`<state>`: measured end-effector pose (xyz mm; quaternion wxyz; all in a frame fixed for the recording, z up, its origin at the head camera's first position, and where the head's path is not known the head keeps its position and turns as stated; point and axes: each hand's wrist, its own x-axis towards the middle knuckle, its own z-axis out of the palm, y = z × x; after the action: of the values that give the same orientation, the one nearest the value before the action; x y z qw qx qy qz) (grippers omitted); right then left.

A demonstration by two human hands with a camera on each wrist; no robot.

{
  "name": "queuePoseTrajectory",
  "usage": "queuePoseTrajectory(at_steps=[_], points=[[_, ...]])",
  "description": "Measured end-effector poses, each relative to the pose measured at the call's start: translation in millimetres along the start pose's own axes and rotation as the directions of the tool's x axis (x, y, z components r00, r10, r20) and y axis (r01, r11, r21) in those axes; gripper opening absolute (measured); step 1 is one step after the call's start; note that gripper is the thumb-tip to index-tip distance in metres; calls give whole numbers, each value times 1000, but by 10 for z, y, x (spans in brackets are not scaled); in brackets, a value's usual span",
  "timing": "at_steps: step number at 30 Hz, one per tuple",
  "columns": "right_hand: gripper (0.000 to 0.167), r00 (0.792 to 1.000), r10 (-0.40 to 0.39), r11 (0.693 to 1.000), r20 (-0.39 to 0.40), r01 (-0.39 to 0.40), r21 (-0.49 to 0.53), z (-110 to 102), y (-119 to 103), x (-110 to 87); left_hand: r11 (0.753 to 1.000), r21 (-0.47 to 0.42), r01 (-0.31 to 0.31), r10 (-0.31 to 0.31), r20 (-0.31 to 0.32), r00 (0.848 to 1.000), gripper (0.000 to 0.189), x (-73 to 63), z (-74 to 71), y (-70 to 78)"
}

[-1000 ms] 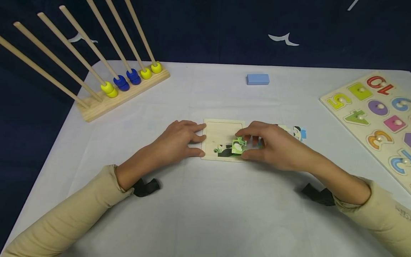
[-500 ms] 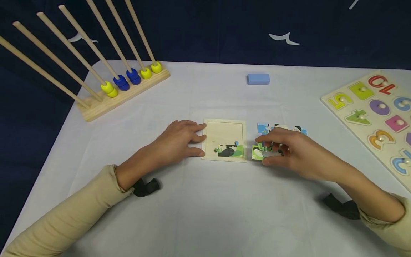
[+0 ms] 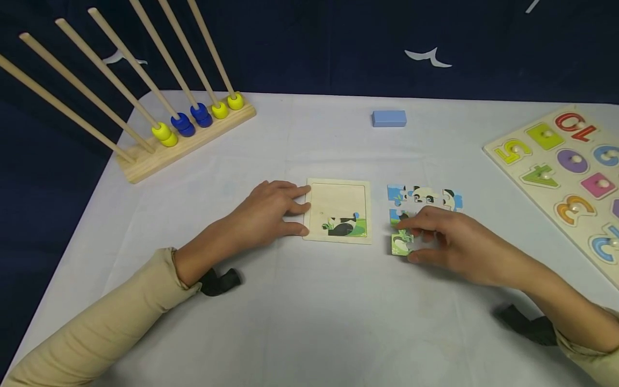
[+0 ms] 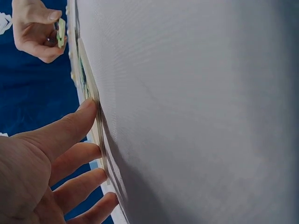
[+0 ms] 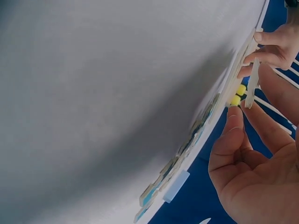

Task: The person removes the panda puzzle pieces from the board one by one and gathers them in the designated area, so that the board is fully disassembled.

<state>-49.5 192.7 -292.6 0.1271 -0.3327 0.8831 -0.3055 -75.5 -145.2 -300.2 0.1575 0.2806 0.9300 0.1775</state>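
My left hand (image 3: 271,212) rests on the table with straight, spread fingertips against the left edge of a square wooden puzzle tray (image 3: 336,199). Inside the tray, joined pieces with a black-and-white panda body (image 3: 342,227) on green fill part of the bottom. Right of the tray, my right hand (image 3: 456,242) pinches a green puzzle piece (image 3: 401,244) between thumb and fingers; in the right wrist view that piece (image 5: 252,84) is seen edge-on, above the table. Beyond the right hand lie loose pieces with a panda face (image 3: 424,194) and blue sky; the hand partly hides some.
A wooden bead abacus (image 3: 188,142) with tall rods stands at the back left. Towards the back lies a light blue block (image 3: 389,119). A number puzzle board (image 3: 556,156) with knobbed pieces is at the right. A dark blue cloth (image 3: 329,48) hangs behind the table.
Holding the green piece, my right hand has moved right from over the tray and slightly nearer the front, uncovering the tray's right side and loose pieces. My left hand has stayed put.
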Motion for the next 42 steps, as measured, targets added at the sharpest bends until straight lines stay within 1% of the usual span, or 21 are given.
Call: queuePoseTrajectory(at_steps=[5, 11, 18, 22, 25, 36, 42], points=[[50, 1000, -9, 1000, 13, 9, -6, 11, 25, -11, 1000, 3, 4, -4, 3, 1000, 53, 4, 0, 0], [50, 999, 11, 1000, 42, -10, -19, 28, 34, 0, 1000, 4, 15, -15, 16, 1000, 54, -4, -12, 6], [51, 996, 57, 995, 64, -52, -82, 41, 24, 1, 1000, 4, 15, -15, 23, 1000, 54, -3, -20, 6], [51, 993, 88, 992, 76, -81, -94, 61, 28, 6, 1000, 4, 16, -16, 25, 1000, 55, -1, -17, 10], [50, 992, 97, 991, 85, -88, -96, 75, 32, 7, 1000, 2, 18, -18, 24, 1000, 55, -1, -13, 7], [49, 994, 80, 991, 81, -71, -110, 84, 22, -4, 1000, 5, 7, -8, 14, 1000, 53, 0, -9, -1], [49, 992, 91, 990, 93, -80, -120, 82, 17, -5, 1000, 5, 8, -8, 15, 1000, 54, 0, -8, 7]])
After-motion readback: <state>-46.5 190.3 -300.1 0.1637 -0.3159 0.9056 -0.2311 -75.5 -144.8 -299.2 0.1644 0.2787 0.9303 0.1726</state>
